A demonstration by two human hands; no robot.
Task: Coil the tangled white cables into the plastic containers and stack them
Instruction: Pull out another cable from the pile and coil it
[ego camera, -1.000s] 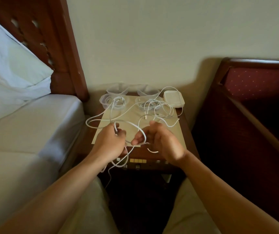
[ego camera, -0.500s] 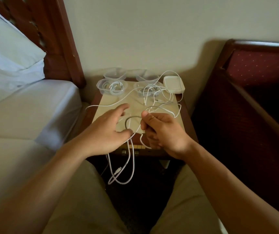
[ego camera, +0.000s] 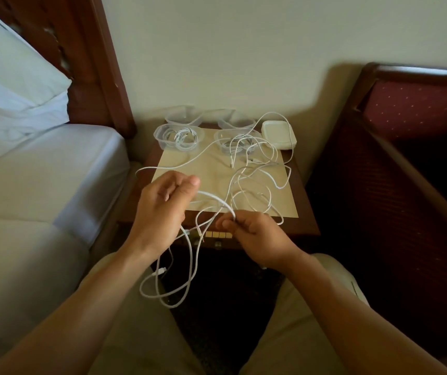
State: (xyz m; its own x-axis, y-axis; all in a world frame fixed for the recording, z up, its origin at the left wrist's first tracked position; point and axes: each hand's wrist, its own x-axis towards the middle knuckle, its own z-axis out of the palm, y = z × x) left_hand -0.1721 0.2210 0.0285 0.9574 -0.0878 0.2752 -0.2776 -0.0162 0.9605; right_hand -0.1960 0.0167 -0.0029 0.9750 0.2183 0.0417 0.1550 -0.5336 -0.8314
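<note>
A bedroom: bed [ego camera: 41, 163], pillow [ego camera: 8, 85], headboard [ego camera: 92, 63] and nightstand [ego camera: 306, 220].

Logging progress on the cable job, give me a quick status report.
Both hands, left hand and right hand, pinching white cable. Loops hang off nightstand. Front-left container holds a coil. Loose tangle remains.

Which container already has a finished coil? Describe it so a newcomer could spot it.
Find the small wooden nightstand between the bed and the chair. Four clear plastic containers sit along its far edge, in two rows. It is the front left container: its white cable lies fully coiled inside, while its front right neighbour has cable spilling out over the tabletop.
</note>
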